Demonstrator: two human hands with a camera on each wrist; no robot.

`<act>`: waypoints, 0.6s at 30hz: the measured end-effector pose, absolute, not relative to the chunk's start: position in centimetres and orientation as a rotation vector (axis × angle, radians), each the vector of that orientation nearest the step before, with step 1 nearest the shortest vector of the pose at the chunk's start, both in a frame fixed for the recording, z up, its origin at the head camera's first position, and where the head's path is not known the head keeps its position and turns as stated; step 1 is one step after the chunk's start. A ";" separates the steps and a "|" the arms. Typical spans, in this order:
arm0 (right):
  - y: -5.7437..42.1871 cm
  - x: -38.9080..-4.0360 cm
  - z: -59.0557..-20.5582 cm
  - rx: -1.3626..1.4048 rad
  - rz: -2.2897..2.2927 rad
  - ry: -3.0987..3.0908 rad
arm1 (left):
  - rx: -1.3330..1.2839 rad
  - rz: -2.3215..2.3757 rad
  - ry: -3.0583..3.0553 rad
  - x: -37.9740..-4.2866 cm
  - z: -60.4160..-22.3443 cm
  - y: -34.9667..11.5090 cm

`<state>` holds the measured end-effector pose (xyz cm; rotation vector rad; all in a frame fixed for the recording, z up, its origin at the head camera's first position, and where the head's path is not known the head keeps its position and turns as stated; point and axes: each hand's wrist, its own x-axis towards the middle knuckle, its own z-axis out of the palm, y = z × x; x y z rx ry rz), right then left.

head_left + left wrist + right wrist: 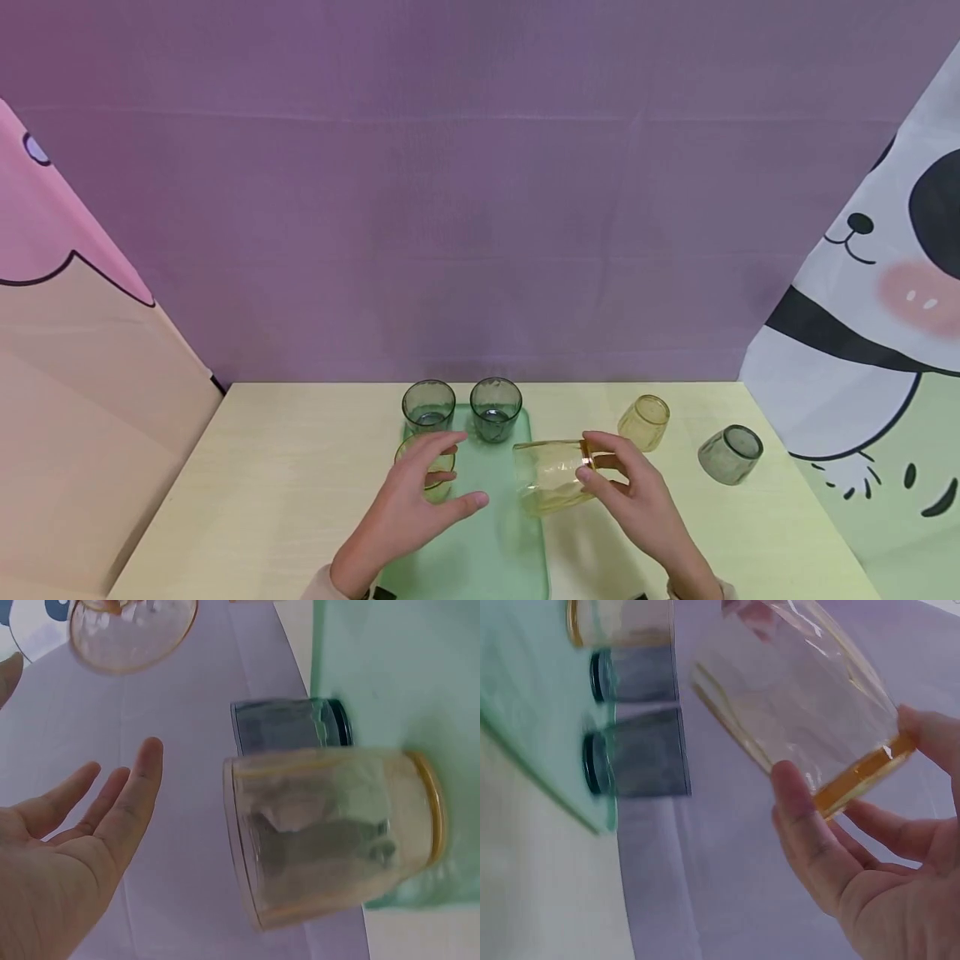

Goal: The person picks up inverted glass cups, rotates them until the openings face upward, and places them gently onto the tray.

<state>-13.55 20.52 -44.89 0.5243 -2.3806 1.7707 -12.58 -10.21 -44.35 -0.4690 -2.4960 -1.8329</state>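
My right hand (pixel 636 500) pinches a clear yellow glass (pixel 553 477) by its thick base, thumb on one side and fingers on the other. The glass lies sideways in the air, its mouth toward my left hand, over the right edge of the green tray (pixel 495 533). In the right wrist view, the fingertips (pixel 791 784) press the amber base. My left hand (pixel 416 500) holds nothing, thumb and fingers spread apart. Behind it a second yellow glass (pixel 330 832) stands upright on the tray, partly hidden in the head view.
Two dark grey-green glasses (pixel 429 407) (pixel 496 410) stand upright at the tray's far end. To the right on the pale table (pixel 270 492), another yellow glass (pixel 643 423) and a grey glass (pixel 730 455) rest upside down. A purple cloth (pixel 480 208) hangs behind the table.
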 end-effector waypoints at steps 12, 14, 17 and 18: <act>18.8 -13.3 -45.1 0.590 1.979 -2.243 | -0.593 -1.987 -2.422 -12.5 -44.7 -8.8; 18.7 -13.2 -45.2 0.589 2.011 -2.235 | -0.610 -2.010 -2.416 -12.4 -44.6 -8.6; 18.6 -13.1 -45.4 0.606 2.058 -2.216 | -0.639 -2.044 -2.402 -12.4 -44.5 -8.3; 18.5 -13.1 -45.4 0.614 2.071 -2.209 | -0.648 -2.054 -2.393 -12.4 -44.5 -8.2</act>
